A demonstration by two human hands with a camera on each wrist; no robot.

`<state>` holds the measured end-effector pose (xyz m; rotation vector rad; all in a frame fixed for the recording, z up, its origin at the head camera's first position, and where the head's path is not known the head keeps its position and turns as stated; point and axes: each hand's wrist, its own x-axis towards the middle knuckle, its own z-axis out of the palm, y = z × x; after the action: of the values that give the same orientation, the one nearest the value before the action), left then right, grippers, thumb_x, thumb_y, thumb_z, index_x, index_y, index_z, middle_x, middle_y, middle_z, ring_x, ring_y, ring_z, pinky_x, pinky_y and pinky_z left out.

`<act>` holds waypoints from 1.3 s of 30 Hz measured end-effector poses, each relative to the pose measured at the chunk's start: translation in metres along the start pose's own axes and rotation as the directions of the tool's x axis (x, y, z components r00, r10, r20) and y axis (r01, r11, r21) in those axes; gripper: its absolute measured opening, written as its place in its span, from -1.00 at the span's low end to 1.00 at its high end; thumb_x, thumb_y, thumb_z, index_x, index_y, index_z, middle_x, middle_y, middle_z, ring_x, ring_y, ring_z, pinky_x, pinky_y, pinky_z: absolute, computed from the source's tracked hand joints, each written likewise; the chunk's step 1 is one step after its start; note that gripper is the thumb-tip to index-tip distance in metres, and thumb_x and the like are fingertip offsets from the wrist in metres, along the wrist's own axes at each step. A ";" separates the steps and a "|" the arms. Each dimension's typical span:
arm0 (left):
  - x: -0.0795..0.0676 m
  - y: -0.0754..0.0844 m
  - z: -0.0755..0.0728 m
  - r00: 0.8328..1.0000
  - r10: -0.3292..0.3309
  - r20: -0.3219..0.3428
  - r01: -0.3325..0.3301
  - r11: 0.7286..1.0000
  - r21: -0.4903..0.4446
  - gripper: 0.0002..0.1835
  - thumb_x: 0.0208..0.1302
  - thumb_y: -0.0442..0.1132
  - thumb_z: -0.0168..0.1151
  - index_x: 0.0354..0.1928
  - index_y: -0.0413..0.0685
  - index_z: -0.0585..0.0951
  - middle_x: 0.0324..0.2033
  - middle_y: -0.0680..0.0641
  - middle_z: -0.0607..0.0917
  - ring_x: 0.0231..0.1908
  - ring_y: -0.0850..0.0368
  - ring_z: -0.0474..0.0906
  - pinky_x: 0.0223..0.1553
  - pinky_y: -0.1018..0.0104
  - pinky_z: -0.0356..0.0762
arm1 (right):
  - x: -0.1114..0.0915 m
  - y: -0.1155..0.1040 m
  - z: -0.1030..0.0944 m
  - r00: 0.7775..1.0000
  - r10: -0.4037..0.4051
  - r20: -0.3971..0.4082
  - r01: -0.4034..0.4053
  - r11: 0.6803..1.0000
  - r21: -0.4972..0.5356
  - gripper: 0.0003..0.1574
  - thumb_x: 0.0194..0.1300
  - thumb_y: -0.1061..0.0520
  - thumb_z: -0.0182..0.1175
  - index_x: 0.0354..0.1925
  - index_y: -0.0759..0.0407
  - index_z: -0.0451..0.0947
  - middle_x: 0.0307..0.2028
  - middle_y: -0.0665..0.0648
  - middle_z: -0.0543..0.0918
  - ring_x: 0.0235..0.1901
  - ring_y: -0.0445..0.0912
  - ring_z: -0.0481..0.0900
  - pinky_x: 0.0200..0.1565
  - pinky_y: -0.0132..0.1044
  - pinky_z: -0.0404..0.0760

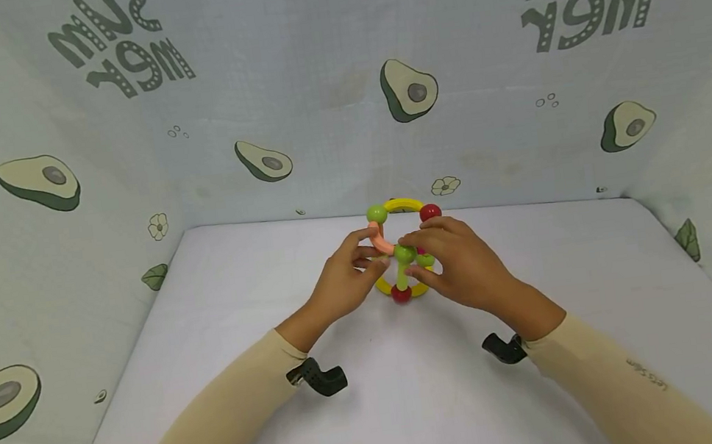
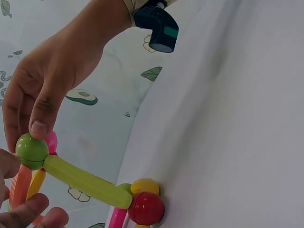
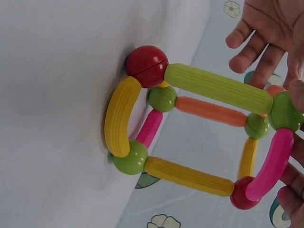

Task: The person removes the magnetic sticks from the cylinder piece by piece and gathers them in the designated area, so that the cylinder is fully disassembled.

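Observation:
A frame of coloured rods and glossy balls, apparently a toy building set, stands on the table. My left hand (image 1: 351,276) is at its upper left, pinching a curved orange rod (image 1: 381,241) between thumb and fingers. That rod runs from a far green ball (image 1: 376,213) towards a near upper green ball (image 1: 405,254). My right hand (image 1: 468,264) holds this near ball by thumb and fingertips. From it a straight lime rod (image 3: 218,88) drops to a red ball (image 3: 147,65) at the base. A curved pink rod (image 3: 271,164) also joins the near ball, beside my right fingers.
Curved yellow rods (image 3: 121,116) form part of the base on the white table (image 1: 391,395). Behind rises a pale cloth backdrop (image 1: 324,70) printed with avocados. Black wrist cameras (image 1: 323,378) hang below both forearms.

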<state>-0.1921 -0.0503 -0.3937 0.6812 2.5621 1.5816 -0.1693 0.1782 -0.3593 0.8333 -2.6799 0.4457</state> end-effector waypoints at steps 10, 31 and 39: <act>0.009 -0.001 0.013 0.994 -0.111 -0.005 0.104 0.945 -0.310 -0.48 0.52 -0.25 0.17 0.44 0.03 0.34 -0.07 -0.23 0.73 -0.14 0.01 0.68 -0.13 0.26 0.58 | 0.003 0.004 0.007 0.995 -0.035 -0.089 0.039 0.998 0.045 -0.40 0.06 0.10 0.62 0.09 0.12 0.69 -0.04 0.05 0.73 0.18 0.09 0.47 0.22 0.08 0.47; 0.014 0.001 0.020 0.982 -0.188 -0.010 0.168 0.900 -0.402 -0.52 0.50 -0.25 0.17 0.39 0.00 0.33 -0.13 -0.38 0.70 -0.37 -0.02 0.51 -0.47 0.37 0.37 | 0.003 0.004 0.008 0.995 0.007 -0.101 0.001 0.997 0.079 -0.44 0.06 0.13 0.62 0.05 0.10 0.70 -0.10 0.05 0.73 0.13 0.08 0.48 0.15 0.08 0.50; 0.015 0.002 0.020 0.986 -0.166 -0.023 0.144 0.912 -0.384 -0.59 0.51 -0.26 0.14 0.30 0.05 0.33 -0.22 -0.44 0.65 -0.61 0.21 0.21 -0.61 0.39 0.18 | 0.003 0.005 0.009 0.994 -0.005 -0.110 0.014 0.996 0.085 -0.45 0.07 0.13 0.61 0.06 0.10 0.70 -0.10 0.04 0.74 0.12 0.09 0.48 0.17 0.08 0.47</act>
<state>-0.1993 -0.0266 -0.3992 0.3880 2.1729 1.9829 -0.1761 0.1769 -0.3671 0.8202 -2.5701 0.5904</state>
